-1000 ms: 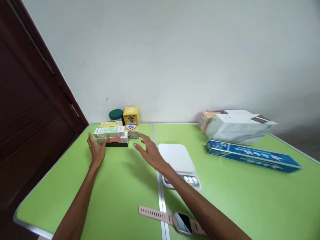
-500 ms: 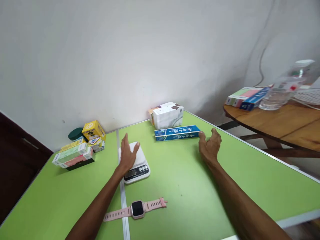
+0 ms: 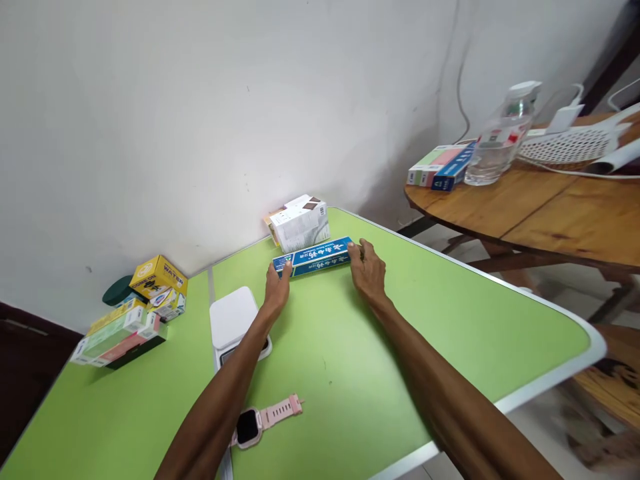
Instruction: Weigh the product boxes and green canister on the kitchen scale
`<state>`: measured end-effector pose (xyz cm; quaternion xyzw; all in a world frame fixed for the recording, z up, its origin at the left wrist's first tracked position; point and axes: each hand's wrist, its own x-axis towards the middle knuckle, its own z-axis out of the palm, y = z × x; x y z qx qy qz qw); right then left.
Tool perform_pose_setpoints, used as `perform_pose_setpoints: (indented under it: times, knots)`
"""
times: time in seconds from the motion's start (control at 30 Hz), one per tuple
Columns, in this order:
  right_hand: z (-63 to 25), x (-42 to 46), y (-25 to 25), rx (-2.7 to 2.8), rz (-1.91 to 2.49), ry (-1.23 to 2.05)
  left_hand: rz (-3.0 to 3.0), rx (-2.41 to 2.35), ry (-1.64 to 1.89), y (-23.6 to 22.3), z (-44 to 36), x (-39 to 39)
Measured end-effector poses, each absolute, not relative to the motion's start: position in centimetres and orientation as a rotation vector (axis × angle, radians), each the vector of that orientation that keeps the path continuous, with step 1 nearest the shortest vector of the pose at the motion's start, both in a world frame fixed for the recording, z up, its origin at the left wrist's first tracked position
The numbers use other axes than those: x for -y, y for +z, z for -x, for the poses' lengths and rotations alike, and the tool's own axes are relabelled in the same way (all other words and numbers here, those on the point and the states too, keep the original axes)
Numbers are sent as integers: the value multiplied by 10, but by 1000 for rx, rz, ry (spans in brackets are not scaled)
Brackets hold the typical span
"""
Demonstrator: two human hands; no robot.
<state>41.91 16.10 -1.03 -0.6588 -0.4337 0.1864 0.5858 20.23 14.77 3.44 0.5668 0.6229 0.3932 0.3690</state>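
Note:
A long blue box point(image 3: 314, 256) lies on the green table point(image 3: 425, 320) near the far edge. My left hand point(image 3: 277, 290) is at its left end, fingers together and touching the end. At the right end my right hand point(image 3: 369, 270) has its fingers curled against the box. Both hands clasp the box from its two ends while it rests on the table. Just behind it stands a white box point(image 3: 303, 225) against the wall.
A white kitchen scale point(image 3: 234, 320) sits under my left forearm, a pink watch point(image 3: 260, 420) nearer me. Stacked small boxes point(image 3: 120, 330), a yellow box point(image 3: 159, 277) and a green lid point(image 3: 117, 291) are at far left. A wooden table point(image 3: 550, 213) on the right carries a water bottle point(image 3: 497, 143), boxes and a basket.
My view swung right. Both hands left the stacked boxes at the left, passed over the scale, and closed in on the two ends of the blue box.

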Motion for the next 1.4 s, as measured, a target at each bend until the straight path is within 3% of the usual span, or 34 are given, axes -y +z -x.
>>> perform_pose_setpoints:
  times: [0.2, 0.37, 0.63, 0.93, 1.1, 1.4]
  knots:
    - [-373, -119, 28, 1111, 1232, 515, -1593, -1715, 1261, 73, -145, -98]
    - [-304, -89, 35, 1295, 994, 798, -1566, -1965, 1384, 91, -61, -46]
    - [-253, -75, 11, 1458, 1033, 922, -1301, -2039, 1377, 47, 2, 7]
    - [-281, -104, -20, 1307, 1205, 924, -958, -1728, 1638, -12, 58, -14]
    - [-284, -106, -26, 1354, 1219, 905, -871, -1571, 1717, -21, 72, -18]
    - [-281, -94, -13, 1325, 1183, 921, -1063, -1748, 1642, -20, 53, -8]
